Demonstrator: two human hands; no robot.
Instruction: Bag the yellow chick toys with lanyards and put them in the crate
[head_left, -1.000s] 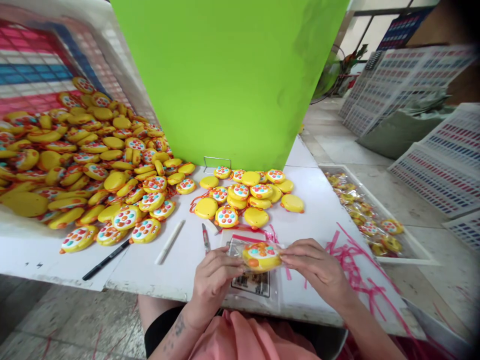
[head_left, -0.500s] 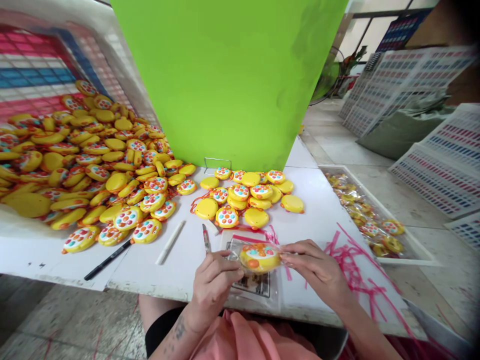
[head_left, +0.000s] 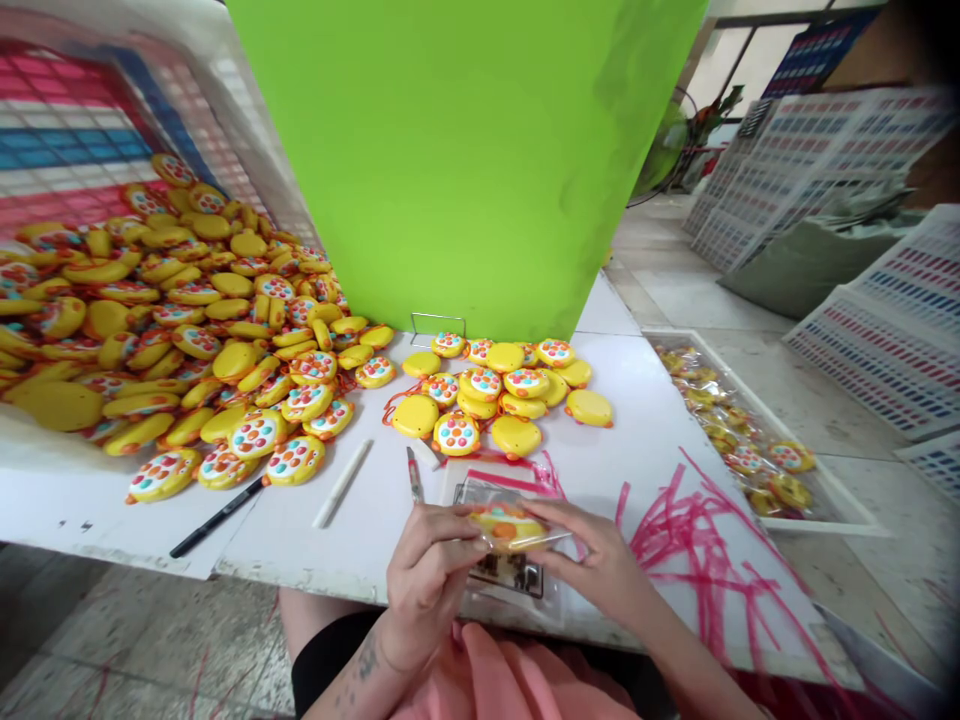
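Observation:
Between both hands, above the table's front edge, is a yellow toy in a clear plastic bag point(head_left: 504, 530), its coloured buttons partly covered by fingers. My left hand point(head_left: 431, 565) pinches the bag's left end. My right hand point(head_left: 589, 555) grips the toy's right side, thumb below and fingers on top. Beneath them lies a stack of flat clear bags point(head_left: 517, 578) with dark print. A small cutter knife point(head_left: 414, 475) rests just beyond my left hand. Several unbagged yellow toys point(head_left: 480, 385) lie in a group farther back.
A large heap of yellow toys point(head_left: 187, 300) fills the left side. A black pen point(head_left: 216, 518) and a white stick point(head_left: 343, 484) lie left of centre. Pink strips point(head_left: 694, 545) are scattered at right. A green panel point(head_left: 465, 170) stands behind; a white tray point(head_left: 832, 520) holds bagged toys.
My right hand has moved left, from the bag's right end onto the toy itself. The bagged toy has shifted slightly left and down, and my left hand keeps its hold.

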